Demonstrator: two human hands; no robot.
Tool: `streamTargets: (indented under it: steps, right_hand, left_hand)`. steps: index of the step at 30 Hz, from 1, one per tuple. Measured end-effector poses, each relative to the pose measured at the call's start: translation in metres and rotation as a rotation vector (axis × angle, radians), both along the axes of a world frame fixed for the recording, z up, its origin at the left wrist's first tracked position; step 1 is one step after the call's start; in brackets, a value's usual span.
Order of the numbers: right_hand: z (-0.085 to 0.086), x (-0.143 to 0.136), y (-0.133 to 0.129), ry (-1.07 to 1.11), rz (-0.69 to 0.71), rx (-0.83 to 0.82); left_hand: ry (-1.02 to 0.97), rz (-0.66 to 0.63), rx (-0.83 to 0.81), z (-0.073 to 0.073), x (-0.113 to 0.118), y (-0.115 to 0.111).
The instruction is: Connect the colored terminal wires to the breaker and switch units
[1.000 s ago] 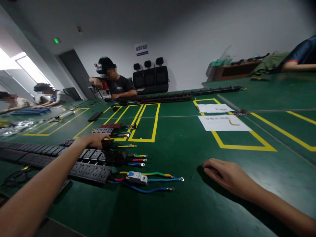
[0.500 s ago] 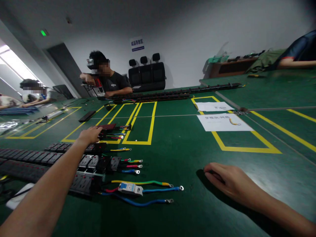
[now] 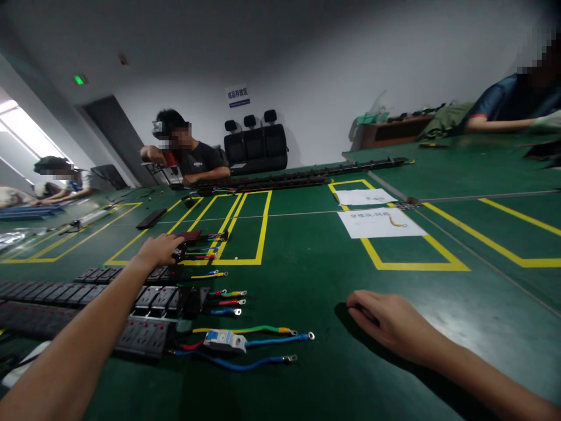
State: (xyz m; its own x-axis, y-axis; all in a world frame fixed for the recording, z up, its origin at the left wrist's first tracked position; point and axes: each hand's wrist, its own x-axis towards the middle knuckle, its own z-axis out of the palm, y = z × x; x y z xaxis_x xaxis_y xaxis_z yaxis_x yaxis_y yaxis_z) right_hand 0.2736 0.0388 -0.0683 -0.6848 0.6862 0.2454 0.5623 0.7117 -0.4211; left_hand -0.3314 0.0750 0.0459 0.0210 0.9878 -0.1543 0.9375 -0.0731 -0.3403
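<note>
My left hand (image 3: 160, 251) reaches forward over the strips, its fingers bent over the end of a black wired socket strip (image 3: 179, 252). A dark red piece (image 3: 191, 235) shows just beyond the fingertips. Coloured wires with ring terminals (image 3: 208, 256) stick out to the right of it. My right hand (image 3: 390, 320) rests on the green table with loosely curled fingers and nothing visible in them. Nearer to me lie long black socket strips (image 3: 144, 336). From one end run blue and green-yellow wires and a small white breaker (image 3: 225, 340).
White paper sheets (image 3: 381, 224) with writing lie by yellow tape outlines (image 3: 263, 234) on the green table (image 3: 302, 298). Long dark strips (image 3: 280, 182) stretch along the far side. A co-worker (image 3: 193, 155) sits opposite, another person's sleeve (image 3: 493, 96) at far right.
The view has shifted, so the scene sits lower and a little farther left. My left hand has turned slightly and more of the black strip under its fingers shows. My right hand keeps its pose.
</note>
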Motion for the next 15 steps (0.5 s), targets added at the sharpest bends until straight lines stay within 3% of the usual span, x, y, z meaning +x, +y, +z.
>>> streamTargets:
  steps: [7, 15]
  right_hand:
    - [0.0, 0.0, 0.001, 0.026, 0.009, 0.038]
    - [0.004, -0.001, -0.002, -0.02, -0.005, 0.08]
  left_hand:
    - [0.015, -0.096, 0.041, 0.024, 0.053, 0.0]
    - [0.055, -0.352, 0.018, 0.035, 0.167, 0.004]
